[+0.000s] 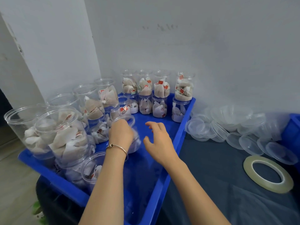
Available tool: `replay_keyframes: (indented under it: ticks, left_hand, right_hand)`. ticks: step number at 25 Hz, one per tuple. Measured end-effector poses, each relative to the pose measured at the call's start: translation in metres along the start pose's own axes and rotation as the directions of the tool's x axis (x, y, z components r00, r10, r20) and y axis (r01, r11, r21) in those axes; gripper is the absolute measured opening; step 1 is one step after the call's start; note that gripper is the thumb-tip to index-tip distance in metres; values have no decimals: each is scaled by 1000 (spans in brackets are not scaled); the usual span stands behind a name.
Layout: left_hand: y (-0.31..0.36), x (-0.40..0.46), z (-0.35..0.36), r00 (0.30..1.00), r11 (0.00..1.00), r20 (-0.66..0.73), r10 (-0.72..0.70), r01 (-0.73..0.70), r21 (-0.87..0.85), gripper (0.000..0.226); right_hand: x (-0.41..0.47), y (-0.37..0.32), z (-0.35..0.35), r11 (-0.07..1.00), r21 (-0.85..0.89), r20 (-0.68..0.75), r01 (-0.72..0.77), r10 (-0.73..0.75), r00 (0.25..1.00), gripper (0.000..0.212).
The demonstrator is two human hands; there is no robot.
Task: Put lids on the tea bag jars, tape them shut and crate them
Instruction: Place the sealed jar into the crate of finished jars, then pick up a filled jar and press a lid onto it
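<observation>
My left hand (121,135) grips one jar (133,135) inside the blue crate (183,127); right hand (157,140) hovers loose, holding nothing. Stacked jars look lidless. Lids (201,127) and tape (267,174) untouched on the surface (219,184). Barely started, I judge.

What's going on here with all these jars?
A person is sorting clear jars of tea bags in a blue crate. The left hand grips one jar in the middle of the crate, while the right hand hovers open beside it, holding nothing. The jars along the crate's back and left sides look open-topped. A pile of clear lids and a roll of tape lie on the dark table to the right, untouched.
</observation>
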State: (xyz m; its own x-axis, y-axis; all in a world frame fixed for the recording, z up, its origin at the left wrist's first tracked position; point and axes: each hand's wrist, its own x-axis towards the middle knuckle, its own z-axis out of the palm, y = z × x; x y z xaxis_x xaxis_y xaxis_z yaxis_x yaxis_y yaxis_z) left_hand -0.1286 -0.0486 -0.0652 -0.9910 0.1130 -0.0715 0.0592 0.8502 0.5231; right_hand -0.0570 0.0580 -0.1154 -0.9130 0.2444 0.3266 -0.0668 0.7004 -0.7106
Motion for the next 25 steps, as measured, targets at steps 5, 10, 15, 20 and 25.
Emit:
replay_keyframes:
  ticks: [5, 10, 15, 20, 25]
  left_hand:
    - [72, -44, -27, 824, 907, -393, 409, -413, 78, 18]
    - [139, -93, 17, 671, 714, -321, 668, -699, 26, 11]
    - [142, -109, 112, 694, 693, 84, 715, -688, -217, 9]
    - [115, -116, 172, 699, 659, 215, 682, -459, -597, 19]
    - [108, -123, 197, 697, 516, 82, 713, -441, -734, 48]
  right_hand:
    - [2, 5, -38, 975, 179, -338, 129, -62, 939, 92]
    - [-19, 51, -116, 946, 308, -384, 100, 27, 923, 120]
    - [-100, 129, -134, 949, 219, -337, -225, 290, 896, 110]
    - [-132, 166, -168, 927, 265, -76, -266, 295, 953, 64]
    - [-109, 222, -217, 796, -143, -422, -588, 489, 764, 59]
